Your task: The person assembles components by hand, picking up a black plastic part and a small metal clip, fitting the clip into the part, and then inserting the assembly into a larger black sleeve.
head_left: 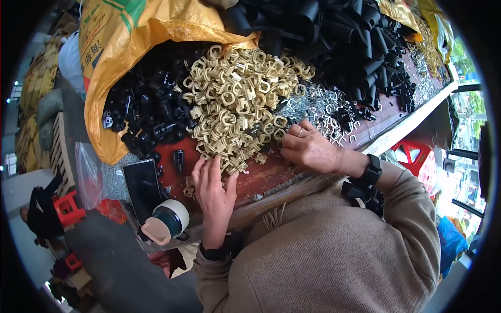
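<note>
A large heap of cream-coloured plastic ring-shaped clips (235,99) lies on the red worktop (266,169). At its near edge, my left hand (214,188) rests with fingers stretched and thumb apart, fingertips touching the lowest clips. My right hand (313,148) is at the heap's right side, its fingers curled together; what they hold, if anything, is hidden. Just beyond it are small silvery metal pieces (295,108) and bent U-shaped metal hooks (334,117). One small black cylindrical part (178,160) stands left of my left hand.
Black plastic parts (151,104) spill from a yellow woven sack (96,104) at left. Black tubes (365,47) pile up at the far right. A phone (142,182) and a cup with its lid flipped open (172,216) sit at the near left corner. Red stools (415,156) stand beyond the table.
</note>
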A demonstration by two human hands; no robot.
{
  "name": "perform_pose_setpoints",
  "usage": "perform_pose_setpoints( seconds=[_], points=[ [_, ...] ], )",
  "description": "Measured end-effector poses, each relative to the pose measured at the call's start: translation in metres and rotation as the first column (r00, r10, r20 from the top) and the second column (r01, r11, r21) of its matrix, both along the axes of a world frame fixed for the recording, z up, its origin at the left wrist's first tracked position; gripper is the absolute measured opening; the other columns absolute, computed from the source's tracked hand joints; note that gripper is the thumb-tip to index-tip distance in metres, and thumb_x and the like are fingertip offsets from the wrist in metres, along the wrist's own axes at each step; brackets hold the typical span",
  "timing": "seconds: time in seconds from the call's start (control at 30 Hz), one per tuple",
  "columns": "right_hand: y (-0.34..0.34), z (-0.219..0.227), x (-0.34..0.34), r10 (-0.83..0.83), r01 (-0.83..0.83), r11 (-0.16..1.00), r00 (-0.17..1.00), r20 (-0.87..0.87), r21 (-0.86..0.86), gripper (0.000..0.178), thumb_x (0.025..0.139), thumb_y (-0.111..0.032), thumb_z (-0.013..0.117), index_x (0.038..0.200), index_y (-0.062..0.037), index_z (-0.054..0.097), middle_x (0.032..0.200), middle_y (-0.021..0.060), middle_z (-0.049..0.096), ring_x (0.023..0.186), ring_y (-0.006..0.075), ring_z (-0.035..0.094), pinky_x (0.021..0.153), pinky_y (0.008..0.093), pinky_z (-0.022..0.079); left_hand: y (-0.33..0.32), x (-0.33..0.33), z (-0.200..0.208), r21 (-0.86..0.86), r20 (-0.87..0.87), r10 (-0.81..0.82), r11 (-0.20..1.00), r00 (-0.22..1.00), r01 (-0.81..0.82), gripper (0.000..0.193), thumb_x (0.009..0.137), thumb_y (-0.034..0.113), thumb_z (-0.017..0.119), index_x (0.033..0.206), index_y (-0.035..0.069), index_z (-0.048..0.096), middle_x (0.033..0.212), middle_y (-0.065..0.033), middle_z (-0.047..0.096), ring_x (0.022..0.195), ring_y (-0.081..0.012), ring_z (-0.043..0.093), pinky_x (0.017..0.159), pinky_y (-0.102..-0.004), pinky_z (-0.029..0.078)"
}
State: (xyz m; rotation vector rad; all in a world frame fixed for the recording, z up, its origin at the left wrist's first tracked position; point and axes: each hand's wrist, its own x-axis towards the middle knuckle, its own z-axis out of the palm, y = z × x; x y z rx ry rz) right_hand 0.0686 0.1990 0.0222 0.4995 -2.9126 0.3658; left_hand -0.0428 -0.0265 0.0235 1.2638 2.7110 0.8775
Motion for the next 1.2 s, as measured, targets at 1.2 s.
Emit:
perform_pose_setpoints(
  seconds=[1.2],
  points=[
    [-0.032,0.005,-0.007,0.672,0.751,-0.221,0.580,0.460,-0.623,0.014,0.082,-0.016,0.056,0.091,-0.0050,0.055,0.079,-0.0055,0.050,0.073,0.0039,0.045,0.068,0.0175,0.038,0.031,0.031,0.010,0.633,0.259,-0.306,0.770,0.916,0.078,0.014,0.069,0.000,0.066,0.074,0.001,0.054,0.068,-0.0076,0.055,0.056,-0.0144,0.053,0.049,-0.0231,0.042]
  ],
)
